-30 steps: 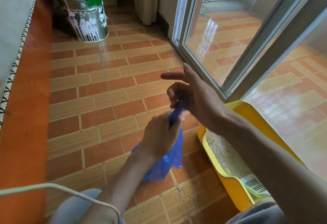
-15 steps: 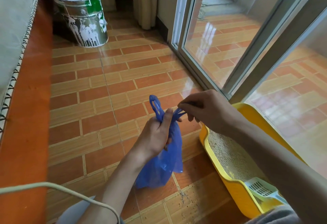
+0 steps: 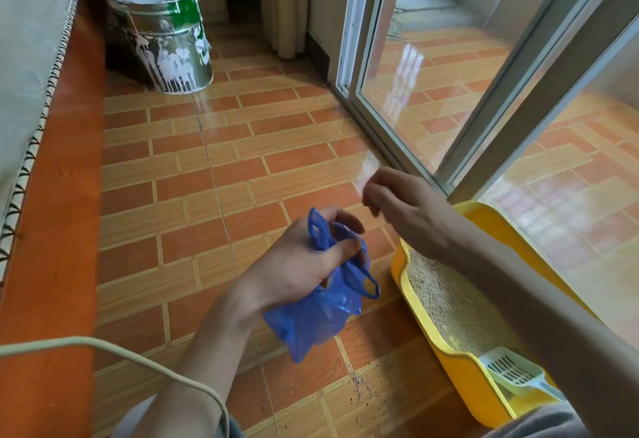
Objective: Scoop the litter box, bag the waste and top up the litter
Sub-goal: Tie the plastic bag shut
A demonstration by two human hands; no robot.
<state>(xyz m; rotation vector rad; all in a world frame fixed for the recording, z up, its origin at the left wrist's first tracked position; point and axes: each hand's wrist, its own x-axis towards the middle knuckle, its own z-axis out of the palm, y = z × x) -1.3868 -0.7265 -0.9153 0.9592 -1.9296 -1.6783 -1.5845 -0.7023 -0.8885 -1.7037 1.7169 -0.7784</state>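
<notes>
Gripping the blue plastic bag [image 3: 318, 316] at its gathered neck, the left hand [image 3: 297, 268] holds it above the tiled floor [image 3: 207, 168], just left of the yellow litter box [image 3: 456, 365]. Fingers and thumb curled round the bunched film; one handle loop pokes up above the fist, the other droops to the right. Bag body hangs below the fist, small and rounded, apparently with a little load in it.

Right hand [image 3: 404, 206] apart from the bag, up and to its right, blurred. Fingers look loosely curled and hold nothing that can be made out.

Handling, by judgement: thin soft film, light, slack, no shape of its own. Likely slippery where bunched. Best taken at the neck or by the two loops, not the belly, which would squeeze the contents. Loops look free to be tied; bag seems not yet knotted.

Litter box sits on the floor against the sliding glass door frame [image 3: 387, 147], pale granular litter [image 3: 449, 303] in it. White slotted scoop [image 3: 511, 370] rests in its near corner. Spilled grains [image 3: 363, 389] dot the tiles in front of the box.

Farther off: paint-spattered metal bucket [image 3: 166, 40] near the far wall, filled with something pale, contents not identifiable. Pale cord [image 3: 114, 351] crosses the lower left. Grey rug or mat edge [image 3: 31, 57] along the left side.
</notes>
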